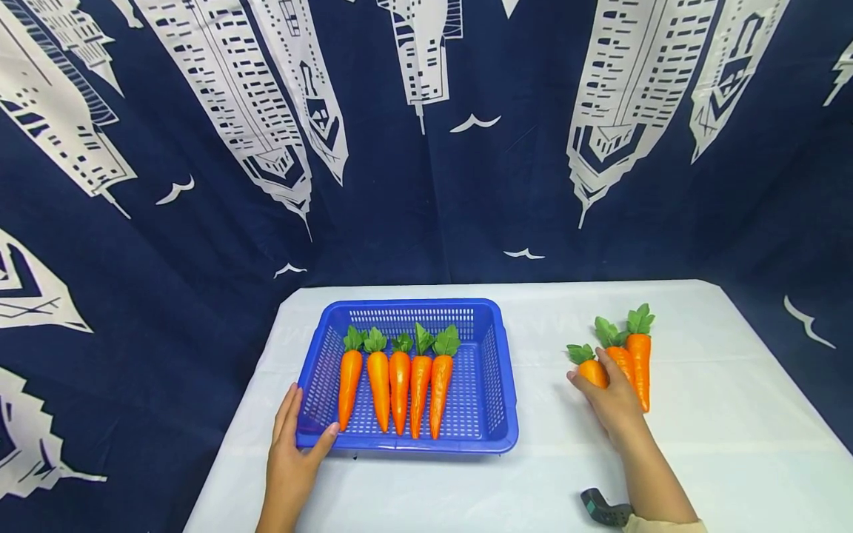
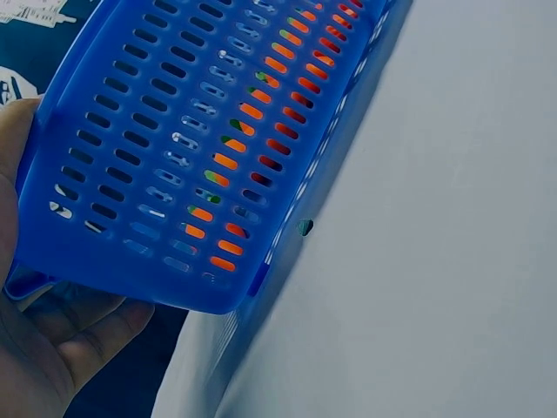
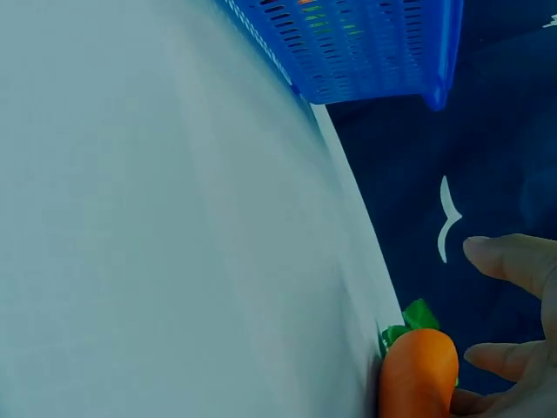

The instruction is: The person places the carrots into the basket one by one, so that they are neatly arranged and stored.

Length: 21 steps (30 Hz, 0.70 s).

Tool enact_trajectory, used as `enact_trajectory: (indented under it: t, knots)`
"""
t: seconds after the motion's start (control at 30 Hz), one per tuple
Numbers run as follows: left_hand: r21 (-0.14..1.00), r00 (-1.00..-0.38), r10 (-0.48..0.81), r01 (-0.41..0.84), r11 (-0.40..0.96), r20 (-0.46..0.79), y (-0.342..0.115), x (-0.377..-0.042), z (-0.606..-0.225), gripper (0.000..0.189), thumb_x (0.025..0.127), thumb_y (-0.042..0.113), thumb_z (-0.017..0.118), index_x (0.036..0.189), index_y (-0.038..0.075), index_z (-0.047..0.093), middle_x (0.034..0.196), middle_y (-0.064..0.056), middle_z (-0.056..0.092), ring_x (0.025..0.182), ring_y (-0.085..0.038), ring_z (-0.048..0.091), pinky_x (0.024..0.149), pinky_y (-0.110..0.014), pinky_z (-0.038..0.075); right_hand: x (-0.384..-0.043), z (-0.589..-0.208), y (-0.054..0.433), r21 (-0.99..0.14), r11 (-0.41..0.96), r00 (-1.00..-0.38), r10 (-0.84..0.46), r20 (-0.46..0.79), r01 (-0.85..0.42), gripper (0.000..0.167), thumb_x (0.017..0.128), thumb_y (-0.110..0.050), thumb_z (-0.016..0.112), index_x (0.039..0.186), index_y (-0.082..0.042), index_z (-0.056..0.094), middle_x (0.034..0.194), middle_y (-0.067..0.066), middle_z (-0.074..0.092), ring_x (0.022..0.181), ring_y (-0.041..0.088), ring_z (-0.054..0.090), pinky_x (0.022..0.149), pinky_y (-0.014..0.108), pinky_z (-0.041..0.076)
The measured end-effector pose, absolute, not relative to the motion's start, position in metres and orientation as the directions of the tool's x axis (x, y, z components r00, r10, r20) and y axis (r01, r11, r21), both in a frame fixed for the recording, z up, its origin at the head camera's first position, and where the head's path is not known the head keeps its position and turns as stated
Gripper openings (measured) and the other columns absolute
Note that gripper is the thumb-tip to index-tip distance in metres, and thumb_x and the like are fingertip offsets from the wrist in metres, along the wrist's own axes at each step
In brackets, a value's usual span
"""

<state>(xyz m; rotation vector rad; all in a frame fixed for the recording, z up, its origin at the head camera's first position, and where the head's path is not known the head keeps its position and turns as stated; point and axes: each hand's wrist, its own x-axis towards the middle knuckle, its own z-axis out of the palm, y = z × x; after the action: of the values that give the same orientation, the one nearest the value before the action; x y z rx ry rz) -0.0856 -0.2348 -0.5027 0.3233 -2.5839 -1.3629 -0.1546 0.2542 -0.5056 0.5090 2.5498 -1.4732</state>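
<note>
My left hand holds the near left corner of the blue plastic basket, thumb at the front rim and fingers along the left side. Inside it, several orange toy carrots with green leaves lie side by side, tops pointing away. To the right, my right hand is over the leftmost of three loose carrots, the short carrot, with thumb and forefinger spread on either side. In the right wrist view its fingers stand apart above that carrot. Part of the middle carrot is hidden behind the hand.
The rightmost carrot lies just beyond the right hand. A white cloth covers the table. Behind it hangs a navy cloth printed with white buildings and birds. A dark device sits at the right wrist.
</note>
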Motion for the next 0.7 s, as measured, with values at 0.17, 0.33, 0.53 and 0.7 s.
enact_trajectory:
  t: [0.17, 0.33, 0.53, 0.7]
  knots:
    - [0.831, -0.954, -0.285, -0.089, 0.550, 0.087, -0.235, -0.086, -0.502, 0.088, 0.089, 0.029, 0.079, 0.160, 0.019, 0.030, 0.170, 0.002, 0.019, 0.158, -0.031, 0.018, 0.125, -0.059, 0.020, -0.155, -0.507, 0.255, -0.790, 0.489, -0.929, 0.202, -0.309, 0.369, 0.094, 0.097, -0.047, 0.063, 0.164, -0.018, 0.004, 0.168, 0.027, 0.006, 0.151, 0.054, 0.012, 0.120, 0.073, 0.014]
    - [0.830, -0.954, -0.283, -0.080, 0.552, 0.097, -0.235, -0.085, -0.502, 0.088, 0.089, 0.029, 0.079, 0.161, 0.018, 0.029, 0.170, -0.001, 0.020, 0.157, -0.033, 0.018, 0.125, -0.061, 0.020, -0.155, -0.510, 0.256, -0.781, 0.510, -0.933, 0.203, -0.296, 0.359, 0.092, 0.097, -0.043, 0.063, 0.164, -0.016, 0.005, 0.167, 0.028, 0.005, 0.151, 0.055, 0.010, 0.120, 0.073, 0.012]
    - [0.833, -0.955, -0.280, -0.075, 0.548, 0.098, -0.235, -0.086, -0.503, 0.087, 0.090, 0.028, 0.078, 0.161, 0.016, 0.029, 0.170, -0.001, 0.019, 0.158, -0.034, 0.017, 0.125, -0.061, 0.018, -0.157, -0.515, 0.257, -0.806, 0.491, -0.943, 0.208, -0.260, 0.330, 0.085, 0.098, -0.026, 0.063, 0.163, -0.011, 0.012, 0.164, 0.031, 0.015, 0.151, 0.052, 0.017, 0.122, 0.068, 0.016]
    - [0.834, -0.954, -0.286, -0.080, 0.546, 0.095, -0.236, -0.086, -0.505, 0.087, 0.089, 0.028, 0.079, 0.160, 0.017, 0.030, 0.170, -0.001, 0.019, 0.157, -0.033, 0.018, 0.125, -0.060, 0.019, -0.157, -0.518, 0.256, -0.809, 0.506, -0.953, 0.210, -0.219, 0.297, 0.072, 0.098, -0.014, 0.061, 0.160, -0.005, 0.025, 0.156, 0.032, 0.035, 0.144, 0.049, 0.033, 0.121, 0.063, 0.024]
